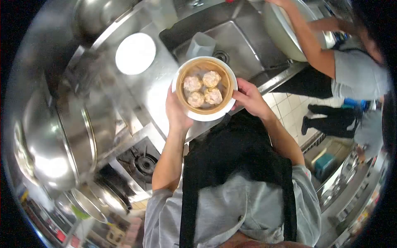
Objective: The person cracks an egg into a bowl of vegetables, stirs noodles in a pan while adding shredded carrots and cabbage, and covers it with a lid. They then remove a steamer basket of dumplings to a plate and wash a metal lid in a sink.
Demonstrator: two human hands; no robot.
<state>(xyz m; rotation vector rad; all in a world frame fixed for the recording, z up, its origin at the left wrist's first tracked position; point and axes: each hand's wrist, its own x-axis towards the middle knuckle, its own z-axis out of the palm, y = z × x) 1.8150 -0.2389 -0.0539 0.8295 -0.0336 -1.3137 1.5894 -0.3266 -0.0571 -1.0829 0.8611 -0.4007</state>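
Note:
A round bamboo steamer [180, 89] with several dumplings [212, 79] in it stands on a white plate [205, 117]. My left hand [177, 110] grips the plate's left rim, with the fingers partly hidden beneath it. On the right side, my right hand [249, 98] holds the same plate, thumb near the rim and fingers curled under. Plate and steamer are in front of my apron, over the edge of the steel counter [159, 89].
Another white plate [135, 53] lies on the counter. Beyond the steamer is a sink [235, 39] with a translucent container [201, 45]. A co-worker [355, 68] reaches toward a large basin [285, 33] at right. Big steel vessels [53, 136] and a stove burner [144, 162] are at left.

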